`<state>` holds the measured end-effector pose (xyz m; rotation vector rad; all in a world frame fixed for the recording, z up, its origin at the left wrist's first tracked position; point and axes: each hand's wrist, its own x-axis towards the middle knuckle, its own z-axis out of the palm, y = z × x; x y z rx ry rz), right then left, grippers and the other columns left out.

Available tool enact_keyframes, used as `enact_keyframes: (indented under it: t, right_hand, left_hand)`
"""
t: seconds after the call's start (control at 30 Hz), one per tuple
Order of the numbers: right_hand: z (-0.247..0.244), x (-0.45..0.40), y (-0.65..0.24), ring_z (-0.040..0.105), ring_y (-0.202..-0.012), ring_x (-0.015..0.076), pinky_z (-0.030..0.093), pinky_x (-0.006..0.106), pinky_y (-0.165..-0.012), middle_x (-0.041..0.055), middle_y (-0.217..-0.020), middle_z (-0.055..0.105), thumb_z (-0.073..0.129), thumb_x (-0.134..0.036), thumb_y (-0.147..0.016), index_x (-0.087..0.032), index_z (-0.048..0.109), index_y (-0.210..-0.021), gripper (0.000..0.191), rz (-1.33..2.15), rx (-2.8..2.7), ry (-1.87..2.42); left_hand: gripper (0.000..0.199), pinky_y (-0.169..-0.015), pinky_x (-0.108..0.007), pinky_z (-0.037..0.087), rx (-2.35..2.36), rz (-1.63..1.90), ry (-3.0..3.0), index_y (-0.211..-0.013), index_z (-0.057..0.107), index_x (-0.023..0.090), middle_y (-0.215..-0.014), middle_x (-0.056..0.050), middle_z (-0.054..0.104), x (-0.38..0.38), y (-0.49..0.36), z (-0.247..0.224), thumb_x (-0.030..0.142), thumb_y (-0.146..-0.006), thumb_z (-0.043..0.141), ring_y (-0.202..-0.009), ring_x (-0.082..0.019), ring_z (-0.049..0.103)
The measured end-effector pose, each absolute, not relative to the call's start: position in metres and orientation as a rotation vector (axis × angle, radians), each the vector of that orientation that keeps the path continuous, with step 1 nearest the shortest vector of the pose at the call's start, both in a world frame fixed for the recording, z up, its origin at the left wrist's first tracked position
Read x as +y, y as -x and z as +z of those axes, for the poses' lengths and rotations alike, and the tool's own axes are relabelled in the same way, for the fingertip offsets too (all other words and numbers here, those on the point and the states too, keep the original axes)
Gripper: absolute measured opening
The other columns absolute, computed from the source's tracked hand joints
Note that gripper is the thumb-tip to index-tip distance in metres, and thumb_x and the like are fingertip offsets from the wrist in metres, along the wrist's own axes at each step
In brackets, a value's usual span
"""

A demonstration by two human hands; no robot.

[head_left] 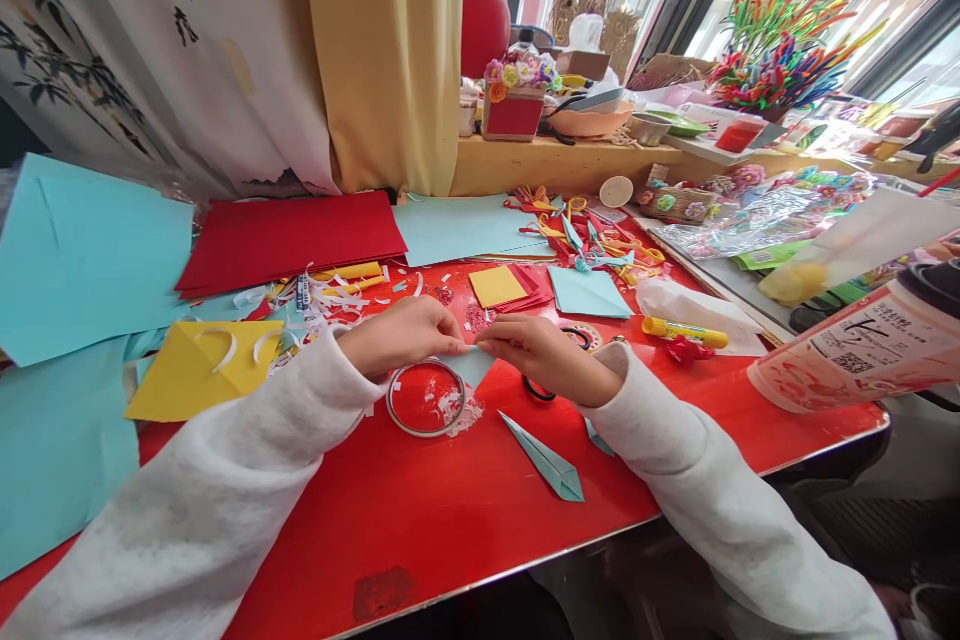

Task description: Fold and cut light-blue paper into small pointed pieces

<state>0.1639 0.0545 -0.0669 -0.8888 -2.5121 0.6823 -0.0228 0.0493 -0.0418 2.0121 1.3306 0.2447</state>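
My left hand (409, 338) and my right hand (551, 357) meet over the red table, both closed in a pinch on one small light-blue piece of paper (478, 368). The paper hangs between my fingertips, its upper edge partly hidden by them. Under my left wrist lies a silver ring (389, 407) with white scraps inside and beside it. A black scissor handle (538, 390) shows by my right hand. Nearer the table's front edge rests a folded light-blue paper piece (546, 457). Another blue folded piece (598, 436) is partly covered by my right sleeve.
Behind my hands sit yellow and red paper squares (499, 287) and a blue stack (589, 292). A yellow glue stick (684, 332) and a tall drink cup (862, 345) stand to the right. Large red sheets (292, 238) and a yellow envelope (202, 375) lie left.
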Motion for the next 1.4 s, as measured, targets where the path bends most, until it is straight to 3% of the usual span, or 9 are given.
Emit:
enact_keyframes:
  t: [0.3, 0.4, 0.57, 0.8, 1.1, 1.4]
  right_hand:
    - [-0.078, 0.057, -0.163, 0.053, -0.069, 0.0123, 0.041, 0.023, -0.062, 0.0072, -0.081, 0.060, 0.047, -0.018, -0.084, -0.012, 0.060, -0.088, 0.014, 0.485, -2.513, 0.835]
    - [-0.078, 0.056, -0.163, 0.055, -0.068, 0.0119, 0.042, 0.023, -0.061, 0.0072, -0.083, 0.063, 0.050, -0.017, -0.082, -0.013, 0.059, -0.095, 0.016, 0.537, -2.469, 0.868]
    - [-0.077, 0.056, -0.164, 0.058, -0.069, 0.0130, 0.043, 0.024, -0.063, 0.0063, -0.080, 0.065, 0.049, -0.016, -0.082, -0.014, 0.064, -0.087, 0.015, 0.527, -2.451, 0.927]
    - [-0.077, 0.056, -0.164, 0.057, -0.075, 0.0147, 0.044, 0.025, -0.066, 0.0083, -0.085, 0.064, 0.048, -0.022, -0.084, -0.015, 0.063, -0.092, 0.019, 0.586, -2.465, 0.852]
    - [-0.070, 0.051, -0.164, 0.052, -0.059, 0.0102, 0.037, 0.022, -0.056, 0.0052, -0.073, 0.064, 0.051, -0.020, -0.082, -0.013, 0.066, -0.090, 0.018, 0.686, -2.497, 0.966]
    - [-0.070, 0.051, -0.163, 0.049, -0.061, 0.0095, 0.036, 0.021, -0.056, 0.0045, -0.072, 0.062, 0.052, -0.018, -0.081, -0.013, 0.067, -0.083, 0.015, 0.651, -2.480, 0.982]
  left_hand:
    - [0.035, -0.051, -0.022, 0.029, 1.308, 0.202, -2.064, -0.068, 0.065, 0.014, -0.059, -0.001, 0.056, 0.052, 0.025, -0.045, 0.046, -0.066, 0.051, -0.056, -0.012, 0.046]
    - [0.034, -0.053, -0.022, 0.032, 1.392, 0.231, -2.066, -0.069, 0.064, 0.014, -0.061, -0.001, 0.057, 0.052, 0.024, -0.044, 0.047, -0.064, 0.054, -0.059, -0.013, 0.049]
    - [0.035, -0.055, -0.022, 0.033, 1.342, 0.224, -2.070, -0.072, 0.066, 0.015, -0.061, -0.001, 0.058, 0.052, 0.024, -0.045, 0.047, -0.066, 0.053, -0.061, -0.014, 0.050]
    - [0.033, -0.056, -0.023, 0.032, 1.397, 0.258, -2.065, -0.073, 0.068, 0.015, -0.065, -0.001, 0.061, 0.051, 0.023, -0.045, 0.043, -0.067, 0.053, -0.063, -0.014, 0.051]
    - [0.024, -0.056, -0.023, 0.031, 1.445, 0.200, -2.169, -0.071, 0.067, 0.016, -0.069, -0.003, 0.063, 0.046, 0.016, -0.041, 0.037, -0.069, 0.054, -0.066, -0.014, 0.052]
    - [0.030, -0.056, -0.023, 0.030, 1.277, 0.219, -2.204, -0.070, 0.067, 0.014, -0.065, -0.003, 0.061, 0.050, 0.023, -0.044, 0.039, -0.073, 0.050, -0.061, -0.013, 0.049]
